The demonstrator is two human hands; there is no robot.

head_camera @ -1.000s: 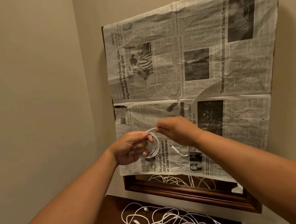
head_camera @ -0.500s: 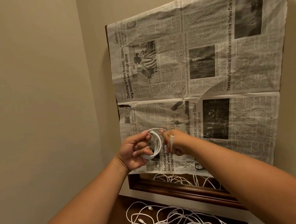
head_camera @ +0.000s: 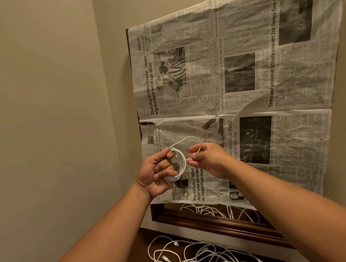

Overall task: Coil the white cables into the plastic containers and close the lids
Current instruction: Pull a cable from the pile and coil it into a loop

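A white cable [head_camera: 180,164] is wound into a small coil held up in front of the newspaper-covered mirror. My left hand [head_camera: 160,172] grips the coil, fingers through its loops. My right hand [head_camera: 208,159] pinches the cable's free end, which arcs in one loose loop [head_camera: 188,139] above the coil. A tangle of loose white cables [head_camera: 192,253] lies on the dark wooden surface below. No plastic containers are in view.
A newspaper sheet [head_camera: 235,89] covers a dark wood-framed mirror [head_camera: 210,221] against the wall; the uncovered strip of glass reflects cables. A beige wall [head_camera: 50,115] closes in on the left, forming a corner.
My right hand has drawn the free end to the right of the coil, forming a loose loop above it. Both hands sit slightly lower and further right in view.
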